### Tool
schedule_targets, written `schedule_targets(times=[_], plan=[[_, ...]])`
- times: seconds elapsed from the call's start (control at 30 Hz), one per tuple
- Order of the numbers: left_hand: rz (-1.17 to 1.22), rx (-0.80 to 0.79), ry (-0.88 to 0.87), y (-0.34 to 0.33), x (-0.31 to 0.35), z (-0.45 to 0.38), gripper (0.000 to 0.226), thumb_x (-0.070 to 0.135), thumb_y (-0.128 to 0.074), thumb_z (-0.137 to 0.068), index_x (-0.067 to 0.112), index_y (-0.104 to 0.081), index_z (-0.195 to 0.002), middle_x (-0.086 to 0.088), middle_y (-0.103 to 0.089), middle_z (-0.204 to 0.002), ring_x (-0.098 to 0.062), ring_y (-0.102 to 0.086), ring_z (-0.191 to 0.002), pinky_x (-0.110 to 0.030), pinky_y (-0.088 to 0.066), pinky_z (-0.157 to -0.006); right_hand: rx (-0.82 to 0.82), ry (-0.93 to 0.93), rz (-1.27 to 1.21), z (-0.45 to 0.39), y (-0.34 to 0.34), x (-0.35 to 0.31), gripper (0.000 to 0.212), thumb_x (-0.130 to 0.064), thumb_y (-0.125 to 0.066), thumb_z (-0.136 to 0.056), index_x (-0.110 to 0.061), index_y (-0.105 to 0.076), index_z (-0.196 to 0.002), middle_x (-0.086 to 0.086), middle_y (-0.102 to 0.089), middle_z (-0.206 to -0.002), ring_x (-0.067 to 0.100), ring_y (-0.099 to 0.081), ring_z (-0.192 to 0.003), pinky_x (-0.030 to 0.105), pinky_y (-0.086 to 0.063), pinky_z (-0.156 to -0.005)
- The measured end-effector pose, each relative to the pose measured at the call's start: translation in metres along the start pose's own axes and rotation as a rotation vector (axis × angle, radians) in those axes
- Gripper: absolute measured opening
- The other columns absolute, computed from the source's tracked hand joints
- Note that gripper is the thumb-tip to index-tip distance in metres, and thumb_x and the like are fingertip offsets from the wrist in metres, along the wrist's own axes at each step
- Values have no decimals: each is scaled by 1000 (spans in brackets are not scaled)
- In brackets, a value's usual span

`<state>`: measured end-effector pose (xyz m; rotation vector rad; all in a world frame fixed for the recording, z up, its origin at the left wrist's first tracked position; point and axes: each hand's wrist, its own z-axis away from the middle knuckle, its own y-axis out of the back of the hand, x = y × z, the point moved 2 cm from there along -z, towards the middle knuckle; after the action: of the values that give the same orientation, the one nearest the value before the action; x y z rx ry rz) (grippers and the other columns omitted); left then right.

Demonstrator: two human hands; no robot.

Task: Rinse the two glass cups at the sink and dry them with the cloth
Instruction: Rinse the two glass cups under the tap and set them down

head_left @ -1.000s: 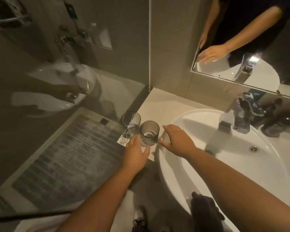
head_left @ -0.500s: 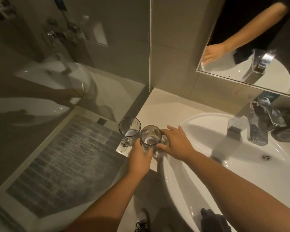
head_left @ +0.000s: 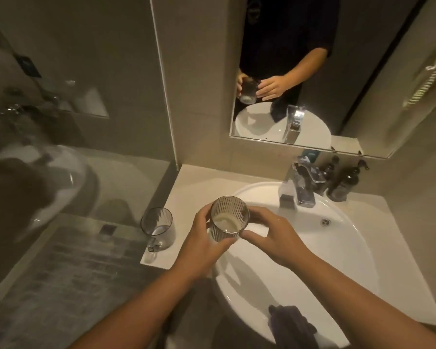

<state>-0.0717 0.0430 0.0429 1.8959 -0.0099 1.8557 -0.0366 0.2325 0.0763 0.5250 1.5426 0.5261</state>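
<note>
While both hands [head_left: 199, 245] [head_left: 275, 238] wrap the ribbed cup [head_left: 227, 222], it looks fragile, perhaps slippery: grip its sides.

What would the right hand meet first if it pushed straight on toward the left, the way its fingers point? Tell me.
The ribbed glass cup: the right hand already has its thumb and fingers against that cup, with the left hand gripping its far side. Beyond them stands the second glass cup.

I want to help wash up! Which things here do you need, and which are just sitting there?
Needed: ribbed glass cup in both hands, second glass cup on the counter, faucet, sink, dark cloth.
Just sitting: two dark pump bottles, mirror.
</note>
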Motion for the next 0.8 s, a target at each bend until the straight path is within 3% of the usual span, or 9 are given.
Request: schedule_targets(times=[0.1,0.3,0.4,0.47,0.57,0.63,0.7,0.8], plan=[[-22,-121,-32,-25,6,-6,96,35,-85,-76,45,-19,-144,24,-36,-138,2,-43,-126,-9,-32,-97,48,-99,-14,22,16,12,47,-31,-74,-83,-33,-57,-127,-20,-65,-119,-7,-60,-109,22,-50,-96],[1,-289,-22,-78,9,-21,84,32,-84,-73,39,-26,-134,14,-46,-134,5,-50,-116,-6,-39,-91,51,-214,67,51,53,41,36,-22,-63,-91,-30,-61,-126,-19,-66,-117,-6,-61,-106,19,-49,-97],[5,-308,4,-101,8,-35,84,42,-82,-68,38,-27,-132,15,-48,-130,-5,-52,-119,-10,-38,-91,396,-76,284,42,99,53,23,-10,-59,-86,-15,-72,-104,-5,-71,-104,9,-65,-96,36,-55,-90],[-2,-321,23,-115,5,-44,86,43,-82,-68,37,-26,-132,13,-46,-131,-8,-49,-121,-6,-36,-88,483,36,471,19,132,53,25,-10,-63,-85,-10,-69,-109,5,-68,-113,20,-62,-104,43,-54,-90],[-28,-306,61,-134,-3,-54,95,50,-80,-62,30,-28,-139,7,-46,-137,-12,-48,-125,-16,-37,-95,166,-49,677,-28,161,58,62,-38,-64,-89,-16,-43,-144,7,-43,-150,24,-41,-137,42,-36,-111],[-32,-281,95,-146,-9,-60,100,50,-81,-62,25,-28,-144,5,-45,-140,-13,-47,-127,-21,-37,-98,-66,-63,803,-57,164,66,78,-54,-59,-89,-19,-27,-151,5,-28,-159,24,-31,-144,40,-30,-115],[-28,-251,117,-156,-12,-63,97,42,-84,-69,23,-28,-146,4,-44,-141,-12,-46,-126,-21,-35,-100,-178,-49,849,-77,161,76,78,-55,-57,-90,-17,-26,-150,7,-28,-159,28,-37,-140,43,-37,-111],[-8,-211,133,-166,-15,-67,90,31,-85,-74,22,-29,-144,5,-43,-138,-9,-46,-123,-16,-35,-96,-125,4,870,-91,159,85,57,-45,-49,-96,-15,-38,-143,7,-36,-154,32,-54,-123,43,-50,-95]])
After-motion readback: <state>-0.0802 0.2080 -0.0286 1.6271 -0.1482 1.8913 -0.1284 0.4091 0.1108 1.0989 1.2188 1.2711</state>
